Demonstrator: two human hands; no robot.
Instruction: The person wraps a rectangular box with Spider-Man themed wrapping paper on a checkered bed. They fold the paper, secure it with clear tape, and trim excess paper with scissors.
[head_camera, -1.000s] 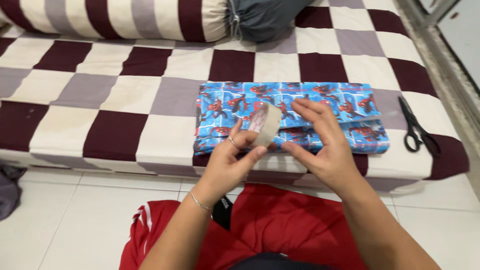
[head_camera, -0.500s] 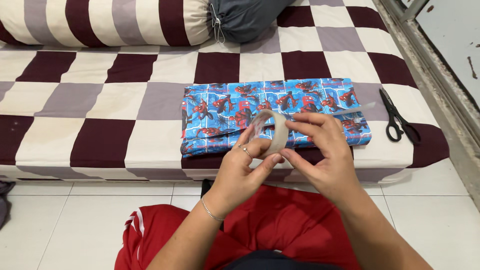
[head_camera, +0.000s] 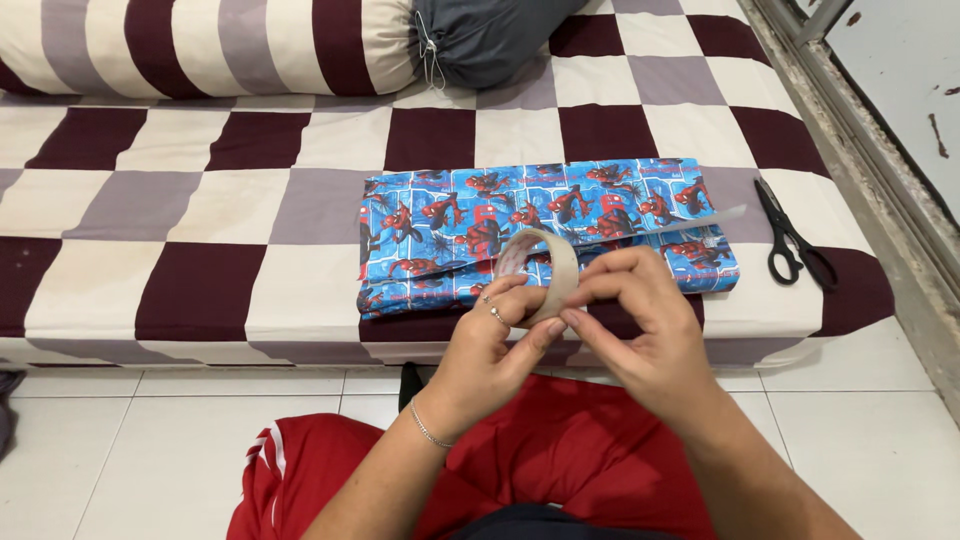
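My left hand (head_camera: 490, 345) has its grip closed on the roll of clear tape (head_camera: 545, 265), held above the bed's near edge in front of the blue wrapped parcel (head_camera: 450, 225), while my right hand (head_camera: 640, 320) pinches the roll's rim, scissors (head_camera: 790, 240) lying well apart to the right.

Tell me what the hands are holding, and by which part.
A roll of clear tape: left hand grips its lower rim; right hand pinches its outer edge.

Glossy printed wrapping paper (head_camera: 560, 215) (creased), clear shiny tape roll (head_camera: 545, 270), matt checked cloth (head_camera: 200, 210)
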